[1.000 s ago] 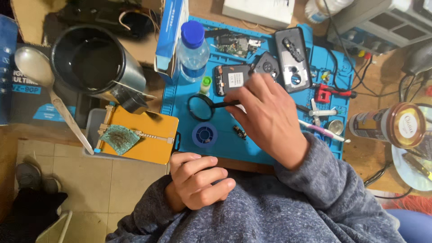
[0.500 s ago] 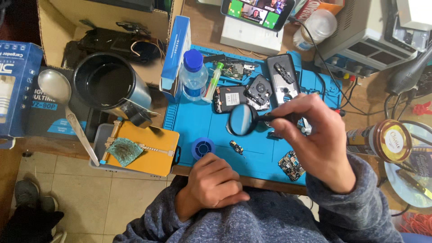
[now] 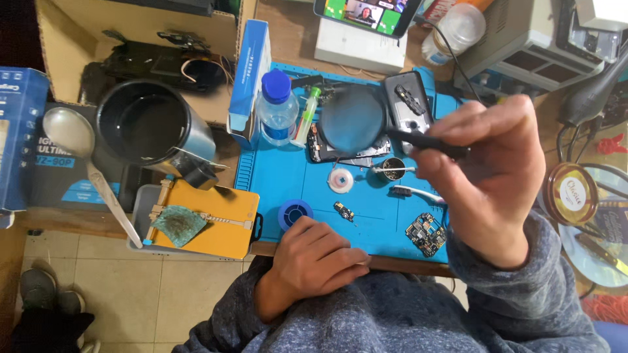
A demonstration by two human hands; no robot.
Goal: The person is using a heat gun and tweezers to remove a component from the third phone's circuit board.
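My right hand [image 3: 487,167] is raised over the blue work mat [image 3: 281,180] and grips the black handle of a round magnifying glass [image 3: 353,121]. The lens hangs above an opened phone body [image 3: 347,151] at the back of the mat. My left hand [image 3: 317,258] rests in a loose fist on the mat's front edge, holding nothing, next to a small blue roll [image 3: 296,212]. A tiny circuit part [image 3: 343,210] and a small circuit board [image 3: 426,234] lie just beyond it. A phone back cover [image 3: 409,101] lies under the lens's right side.
A clear bottle with a blue cap [image 3: 277,108] and a blue box [image 3: 250,78] stand at the mat's left. A black pot [image 3: 147,127], a spoon [image 3: 85,160] and an orange-topped tray [image 3: 209,219] sit further left. A phone with a lit screen [image 3: 363,14] leans at the back; a round tin [image 3: 574,193] is right.
My right hand has lifted the magnifying glass up off the mat and closer to the camera, moving right. My left hand has slid forward to the mat's front edge.
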